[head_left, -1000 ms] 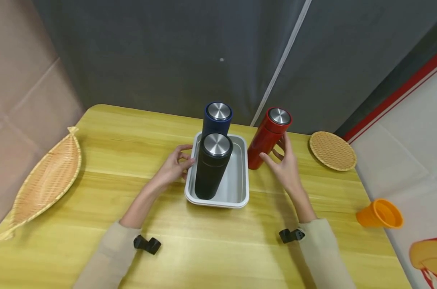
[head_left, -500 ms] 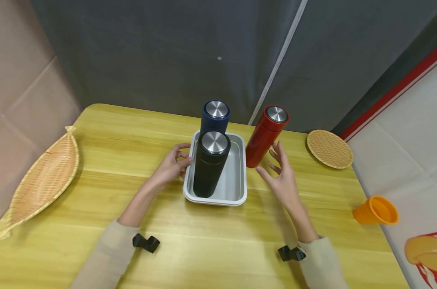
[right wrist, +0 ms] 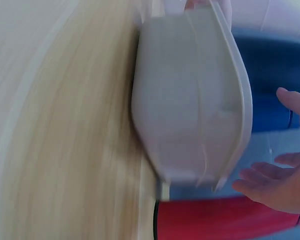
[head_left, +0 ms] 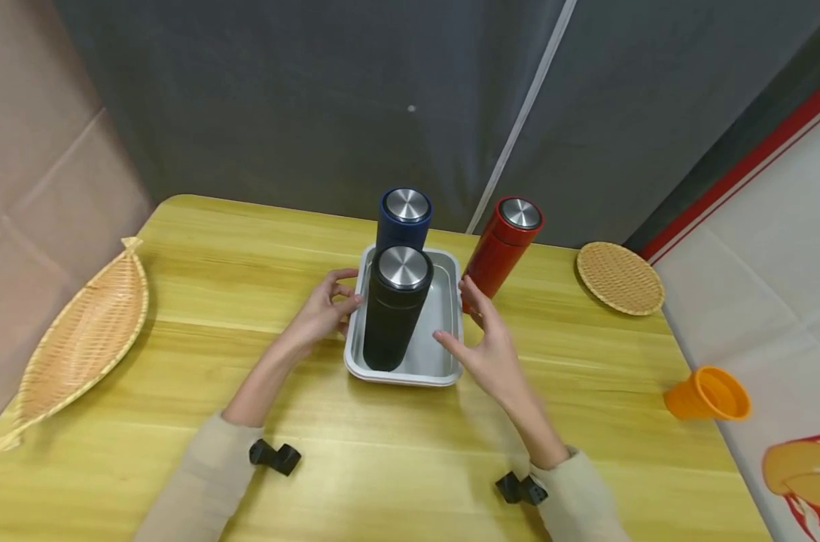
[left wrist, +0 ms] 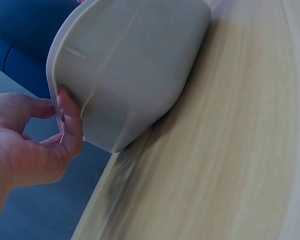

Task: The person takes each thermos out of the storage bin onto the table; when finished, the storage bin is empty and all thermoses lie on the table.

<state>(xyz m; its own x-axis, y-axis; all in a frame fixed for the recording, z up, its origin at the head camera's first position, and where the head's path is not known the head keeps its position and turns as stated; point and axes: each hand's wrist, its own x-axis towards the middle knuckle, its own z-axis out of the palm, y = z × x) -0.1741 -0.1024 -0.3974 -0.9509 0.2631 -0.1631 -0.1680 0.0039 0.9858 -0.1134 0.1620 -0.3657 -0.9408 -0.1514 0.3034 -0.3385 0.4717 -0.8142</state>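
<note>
A pale grey rectangular tub [head_left: 426, 369] stands on the table, with a black thermos [head_left: 394, 324] and a dark blue thermos [head_left: 404, 218] upright in it. My left hand [head_left: 323, 312] pinches the tub's left rim, thumb on the inner side and fingers outside, as the left wrist view shows. At the tub's right side, my right hand [head_left: 487, 346] is spread, its thumb over the opening and its fingers by the rim; it holds nothing. Just beyond it, to the right of the tub, a red thermos [head_left: 501, 245] stands on the table, its base partly hidden by the fingers.
A leaf-shaped woven basket [head_left: 87, 339] lies at the table's left edge. To the right are a round woven mat [head_left: 620, 278] and an orange cup [head_left: 706, 394] near the table's edge. A dark grey curtain [head_left: 281, 105] hangs behind the table.
My right hand has let go of the red thermos and moved left to the tub's right rim. The red thermos stays standing. My left hand keeps its hold on the tub.
</note>
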